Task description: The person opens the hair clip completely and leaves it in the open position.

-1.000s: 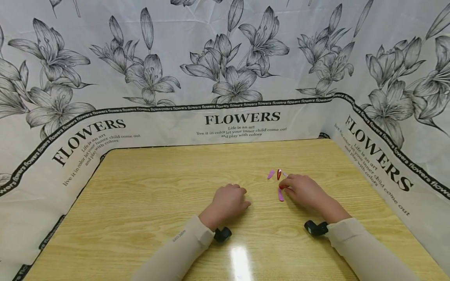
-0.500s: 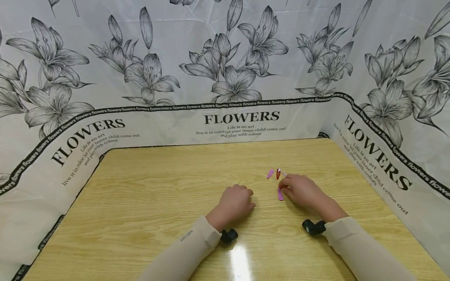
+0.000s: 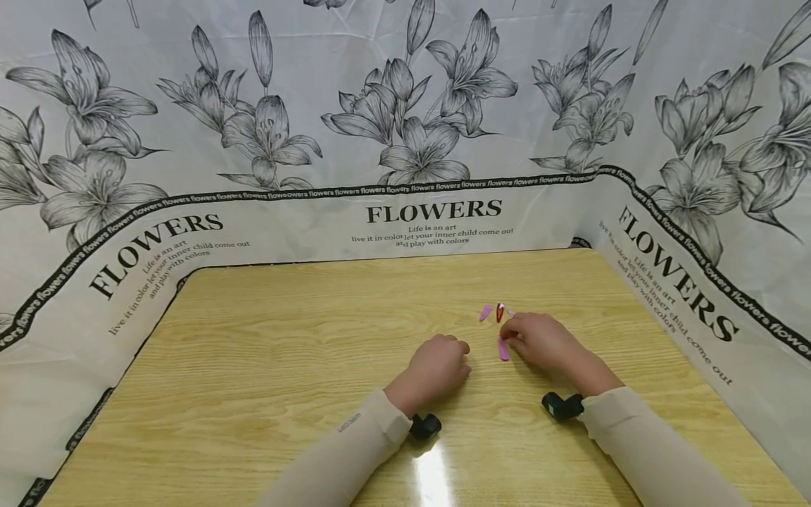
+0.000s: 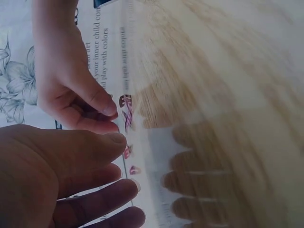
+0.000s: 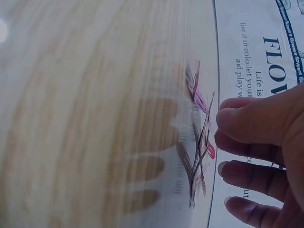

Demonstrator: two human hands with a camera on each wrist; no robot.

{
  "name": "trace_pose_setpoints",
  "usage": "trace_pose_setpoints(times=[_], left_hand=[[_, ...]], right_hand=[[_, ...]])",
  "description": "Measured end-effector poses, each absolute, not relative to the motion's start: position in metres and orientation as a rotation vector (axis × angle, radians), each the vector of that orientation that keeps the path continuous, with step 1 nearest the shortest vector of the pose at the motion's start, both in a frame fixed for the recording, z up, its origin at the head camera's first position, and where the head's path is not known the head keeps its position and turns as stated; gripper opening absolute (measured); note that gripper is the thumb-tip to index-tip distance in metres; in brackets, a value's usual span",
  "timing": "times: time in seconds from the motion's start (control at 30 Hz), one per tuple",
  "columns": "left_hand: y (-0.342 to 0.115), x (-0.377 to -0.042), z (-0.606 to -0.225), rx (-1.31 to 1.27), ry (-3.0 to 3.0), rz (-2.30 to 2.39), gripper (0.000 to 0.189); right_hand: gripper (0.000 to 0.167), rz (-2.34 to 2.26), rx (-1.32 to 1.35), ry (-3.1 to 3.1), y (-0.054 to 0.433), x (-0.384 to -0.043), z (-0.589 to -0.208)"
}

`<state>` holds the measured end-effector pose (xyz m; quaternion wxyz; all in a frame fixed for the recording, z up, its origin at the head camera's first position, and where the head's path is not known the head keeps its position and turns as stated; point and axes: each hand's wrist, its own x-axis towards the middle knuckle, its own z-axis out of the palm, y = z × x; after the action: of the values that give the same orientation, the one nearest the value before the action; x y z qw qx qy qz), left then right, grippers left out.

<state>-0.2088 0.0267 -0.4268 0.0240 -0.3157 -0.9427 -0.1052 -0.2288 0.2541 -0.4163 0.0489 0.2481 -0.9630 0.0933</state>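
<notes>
Several small hair clips lie on the table, right of centre. In the head view I see a pink hair clip (image 3: 485, 313), a red hair clip (image 3: 500, 313) and a pale one (image 3: 510, 313) partly covered by the fingers. Nearer stands another pink hair clip (image 3: 503, 349), its far end under my right hand (image 3: 538, 341). That hand's thumb and fingers come together on a red hair clip, of which the left wrist view shows a dark red bit (image 4: 114, 114) at the tips; most is hidden. My left hand (image 3: 438, 366), fingers loosely extended, hovers to the left, holding nothing.
The wooden table (image 3: 285, 352) is glossy and reflects the hands and a bright light. White flower-printed cloth (image 3: 437, 232) encloses its back and sides. Each wrist carries a small black camera (image 3: 562, 406).
My left hand has moved right, closer to the clips. My right hand stays by the nearer pink clip, and the red at its fingertips has become covered in the head view.
</notes>
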Motion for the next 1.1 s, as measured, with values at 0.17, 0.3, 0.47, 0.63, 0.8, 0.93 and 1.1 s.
trace_pose_setpoints(times=[0.17, 0.3, 0.47, 0.63, 0.8, 0.93, 1.1], left_hand=[[0.032, -0.209, -0.426, -0.999, -2.919, -0.302, 0.013], [0.038, -0.209, -0.426, -1.013, -2.920, -0.312, 0.010], [0.043, -0.209, -0.427, -1.023, -2.935, -0.334, 0.006], [0.048, -0.210, -0.427, -1.008, -2.939, -0.325, 0.005], [0.052, -0.212, -0.428, -0.999, -2.935, -0.299, 0.007], [0.054, -0.213, -0.429, -0.997, -2.926, -0.274, 0.011], [0.058, -0.213, -0.430, -0.986, -2.938, -0.286, 0.015]], right_hand=[[0.007, 0.302, 0.743, -2.943, 0.255, -0.230, -0.418], [0.008, 0.311, 0.747, -2.942, 0.256, -0.230, -0.418], [0.008, 0.316, 0.753, -2.947, 0.256, -0.230, -0.419], [0.008, 0.317, 0.760, -2.933, 0.255, -0.231, -0.417], [0.008, 0.314, 0.757, -2.928, 0.253, -0.233, -0.417], [0.009, 0.317, 0.758, -2.928, 0.252, -0.232, -0.415], [0.009, 0.318, 0.772, -2.939, 0.253, -0.232, -0.414]])
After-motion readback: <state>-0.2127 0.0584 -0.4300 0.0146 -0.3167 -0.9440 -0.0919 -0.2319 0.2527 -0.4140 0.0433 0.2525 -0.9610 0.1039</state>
